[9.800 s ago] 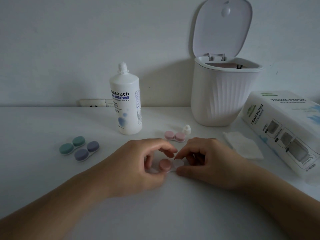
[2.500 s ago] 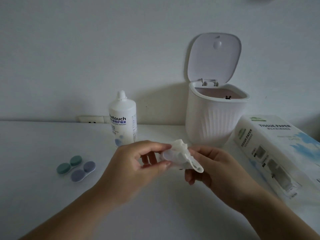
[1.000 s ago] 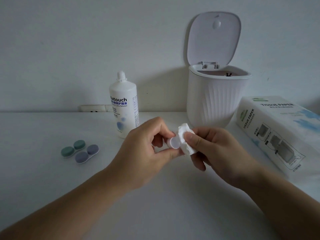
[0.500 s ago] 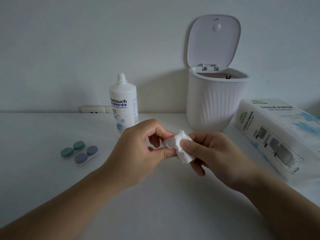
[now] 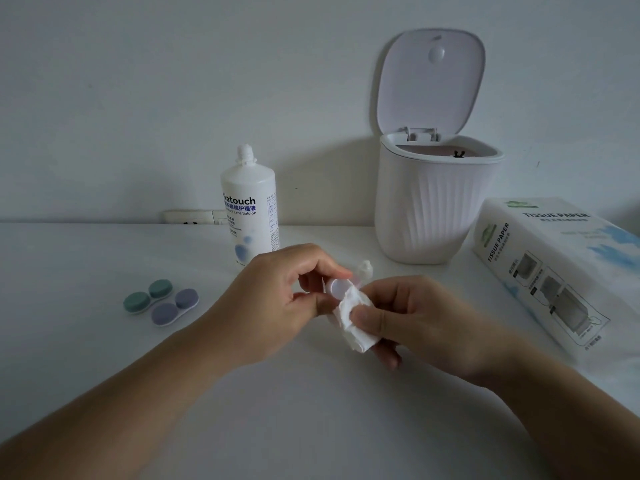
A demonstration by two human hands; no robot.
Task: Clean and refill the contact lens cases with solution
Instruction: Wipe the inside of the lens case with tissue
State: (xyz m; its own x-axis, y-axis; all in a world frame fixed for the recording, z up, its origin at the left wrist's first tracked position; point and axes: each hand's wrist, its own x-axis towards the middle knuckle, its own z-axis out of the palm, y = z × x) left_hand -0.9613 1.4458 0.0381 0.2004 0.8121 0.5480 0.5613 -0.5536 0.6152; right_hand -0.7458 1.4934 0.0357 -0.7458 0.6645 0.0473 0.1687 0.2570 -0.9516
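Left grip (image 5: 277,299): thumb and fingers curled, pinching a small white lens case (image 5: 338,287) held above the surface (image 5: 311,410), one round open well facing the camera. Right grip (image 5: 415,320): thumb clamped on a crumpled white tissue (image 5: 353,318), tissue touching the case's lower right edge. Both hands raised mid-frame, forearms coming in from the bottom corners. Behind the hands a small white bottle cap (image 5: 366,267) stands on the surface; something pinkish just beside it, mostly hidden, can't tell what. Solution bottle (image 5: 248,206) upright at the back, left of centre, cap off, label reads "Natouch". Green lens case (image 5: 148,295) and purple lens case (image 5: 175,306) lie side by side at left, touching, lids on, well apart from the hands. White ribbed bin (image 5: 433,209) at the back right, lid flipped up. Tissue paper box (image 5: 554,271) lies at far right, just beside the bin. Wall socket (image 5: 194,217) behind the bottle.
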